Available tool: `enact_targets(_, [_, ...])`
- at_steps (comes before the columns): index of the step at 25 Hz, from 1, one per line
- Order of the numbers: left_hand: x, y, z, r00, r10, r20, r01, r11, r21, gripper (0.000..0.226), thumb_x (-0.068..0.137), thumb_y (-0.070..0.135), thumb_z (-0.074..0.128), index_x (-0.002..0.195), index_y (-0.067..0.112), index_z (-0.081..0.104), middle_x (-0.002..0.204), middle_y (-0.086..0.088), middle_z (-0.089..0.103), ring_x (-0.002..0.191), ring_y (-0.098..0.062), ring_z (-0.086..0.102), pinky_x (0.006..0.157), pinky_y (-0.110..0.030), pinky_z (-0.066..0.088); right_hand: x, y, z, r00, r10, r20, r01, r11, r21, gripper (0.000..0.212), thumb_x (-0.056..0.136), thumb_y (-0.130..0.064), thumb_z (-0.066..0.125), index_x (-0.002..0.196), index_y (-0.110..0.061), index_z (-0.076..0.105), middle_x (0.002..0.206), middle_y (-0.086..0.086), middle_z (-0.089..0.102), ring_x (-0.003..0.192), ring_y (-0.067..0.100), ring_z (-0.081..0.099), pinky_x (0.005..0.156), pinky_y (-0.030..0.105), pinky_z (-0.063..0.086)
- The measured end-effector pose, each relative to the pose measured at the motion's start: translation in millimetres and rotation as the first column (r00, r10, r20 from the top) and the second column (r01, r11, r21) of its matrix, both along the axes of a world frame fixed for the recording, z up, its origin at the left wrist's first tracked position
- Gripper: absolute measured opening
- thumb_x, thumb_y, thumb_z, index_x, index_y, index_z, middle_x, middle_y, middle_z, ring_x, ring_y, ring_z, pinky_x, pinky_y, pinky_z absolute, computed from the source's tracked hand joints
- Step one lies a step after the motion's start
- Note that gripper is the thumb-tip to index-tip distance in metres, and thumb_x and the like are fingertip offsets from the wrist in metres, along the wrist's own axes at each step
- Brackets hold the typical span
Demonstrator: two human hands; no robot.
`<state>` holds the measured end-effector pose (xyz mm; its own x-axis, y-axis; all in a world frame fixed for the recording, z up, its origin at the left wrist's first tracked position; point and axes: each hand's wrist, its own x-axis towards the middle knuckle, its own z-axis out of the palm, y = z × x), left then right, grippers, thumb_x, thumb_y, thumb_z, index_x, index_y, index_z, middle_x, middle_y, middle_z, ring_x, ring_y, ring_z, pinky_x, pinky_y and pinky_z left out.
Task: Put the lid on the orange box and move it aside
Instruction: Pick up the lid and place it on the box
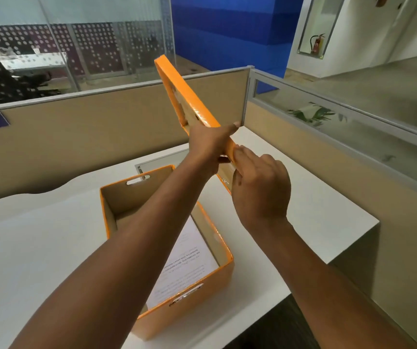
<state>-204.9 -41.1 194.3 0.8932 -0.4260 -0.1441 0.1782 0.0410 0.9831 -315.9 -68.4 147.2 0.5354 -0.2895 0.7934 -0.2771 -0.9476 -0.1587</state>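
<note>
Both hands grip the lid (192,104): right hand (260,187) pinches its near end, left hand (211,143) clasps its middle, tilting it above the open orange box (184,313). That box, with a printed sheet (187,268) inside, sits near the counter (38,248) front edge.

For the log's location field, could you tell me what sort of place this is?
Most likely an open-plan office: a white desk enclosed by beige cubicle partitions, with glass walls beyond.
</note>
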Motion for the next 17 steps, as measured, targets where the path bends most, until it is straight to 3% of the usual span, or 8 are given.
enact_targets(3, [8.9,36.1,-8.5,0.991,0.111,-0.081,-0.119,0.987,-0.104,0.027,0.08,0.001,0.058,0.106,0.006,0.053,0.088,-0.013,0.057,0.074,-0.028,0.059,0.062,-0.033,0.054,-5.2,13.3,7.7,0.965,0.256,-0.062,-0.222,0.917,0.33,0.063,0.076,-0.054,0.064,0.127,-0.017,0.056,0.115,0.004,0.069,0.096,0.022,0.066,0.084,0.042,0.054])
enact_targets(5, [16.1,67.9,-14.8,0.979,0.13,-0.158,-0.151,0.98,-0.13,0.036,0.08,0.004,0.059,0.115,0.009,0.054,0.105,-0.016,0.065,0.091,-0.034,0.064,0.079,-0.045,0.056,-6.8,4.6,11.1,0.942,0.332,0.05,-0.309,0.797,0.518,0.068,0.076,-0.068,0.051,0.126,-0.023,0.054,0.122,-0.001,0.066,0.106,0.019,0.063,0.088,0.042,0.053])
enact_targets(6, [18.2,84.9,-18.5,0.974,0.115,-0.195,-0.141,0.982,-0.127,0.04,0.079,0.008,0.061,0.118,0.013,0.054,0.111,-0.017,0.066,0.098,-0.037,0.065,0.084,-0.05,0.055,-4.9,-7.1,9.3,0.958,0.277,0.068,-0.27,0.804,0.529,0.066,0.079,-0.068,0.047,0.126,-0.021,0.054,0.124,0.002,0.064,0.109,0.021,0.061,0.089,0.045,0.052])
enact_targets(8, [19.4,119.6,-31.1,0.97,0.063,-0.235,-0.094,0.988,-0.121,0.039,0.08,0.014,0.062,0.118,0.018,0.055,0.111,-0.016,0.07,0.099,-0.039,0.068,0.081,-0.053,0.056,0.8,-39.5,0.1,0.986,0.112,-0.122,-0.021,0.817,0.577,0.071,0.083,-0.068,0.04,0.134,-0.018,0.046,0.136,0.01,0.054,0.121,0.03,0.052,0.096,0.055,0.046])
enact_targets(10, [13.9,148.4,-46.7,0.965,0.036,-0.261,-0.074,0.988,-0.136,0.037,0.082,0.015,0.06,0.119,0.016,0.055,0.095,-0.012,0.077,0.084,-0.032,0.074,0.069,-0.045,0.06,6.6,-64.3,-12.1,0.901,0.207,-0.381,0.185,0.61,0.77,0.088,0.075,-0.076,0.032,0.145,-0.021,0.028,0.149,0.011,0.038,0.13,0.038,0.042,0.102,0.059,0.039])
enact_targets(12, [3.0,167.6,-64.9,0.964,0.036,-0.265,-0.077,0.987,-0.144,0.037,0.081,0.019,0.062,0.118,0.016,0.057,0.091,-0.009,0.078,0.078,-0.028,0.076,0.064,-0.04,0.061,10.5,-69.0,-29.4,0.795,0.477,-0.376,0.235,0.328,0.915,0.089,0.073,-0.077,0.035,0.144,-0.025,0.026,0.146,0.009,0.041,0.124,0.039,0.048,0.097,0.057,0.042])
enact_targets(15, [-10.7,179.6,-91.2,0.988,0.14,-0.069,-0.136,0.989,0.062,0.05,0.078,0.041,0.07,0.122,0.022,0.057,0.111,-0.004,0.074,0.085,-0.022,0.076,0.062,-0.033,0.06,11.0,-58.3,-64.6,0.819,0.513,-0.257,0.126,0.275,0.953,0.078,0.074,-0.071,0.051,0.135,-0.024,0.039,0.134,0.007,0.054,0.108,0.033,0.058,0.089,0.051,0.047])
enact_targets(17, [-19.9,180.1,-106.7,0.934,0.34,0.109,-0.356,0.878,0.32,0.067,0.078,0.055,0.067,0.132,0.02,0.051,0.125,-0.002,0.065,0.096,-0.021,0.071,0.072,-0.034,0.059,12.0,-49.5,-88.3,0.863,0.456,-0.219,0.094,0.281,0.955,0.075,0.073,-0.067,0.058,0.131,-0.023,0.044,0.131,0.007,0.057,0.107,0.032,0.059,0.091,0.051,0.049])
